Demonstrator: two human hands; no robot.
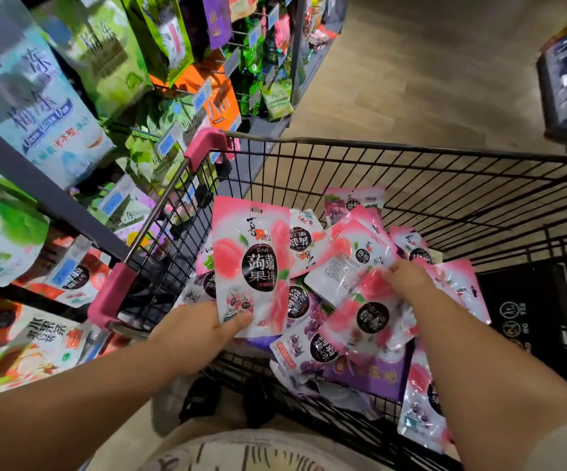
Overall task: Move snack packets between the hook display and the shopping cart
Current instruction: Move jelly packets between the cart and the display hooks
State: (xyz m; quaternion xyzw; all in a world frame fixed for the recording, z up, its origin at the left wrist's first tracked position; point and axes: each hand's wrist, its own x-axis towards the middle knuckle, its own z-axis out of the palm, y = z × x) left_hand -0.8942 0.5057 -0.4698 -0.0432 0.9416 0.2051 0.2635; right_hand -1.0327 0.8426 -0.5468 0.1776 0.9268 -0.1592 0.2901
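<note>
Fingers (241, 319) of left hand (193, 334) pinched on bottom edge of peach packet (251, 263), thumb across front. Long axis upright, hang-hole end pointing away, over shopping cart (411, 147). Right hand (409, 278) down on heaped packets (326, 345) inside cart; gripping or only touching, cannot tell. Hook display (159, 107) alongside cart, left.

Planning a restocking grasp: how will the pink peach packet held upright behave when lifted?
Probably fairly stiff: the pink packet stands upright, unbent, pinched at its bottom by the left hand. Its glossy film looks slippery. Likely light: one hand carries it.
</note>
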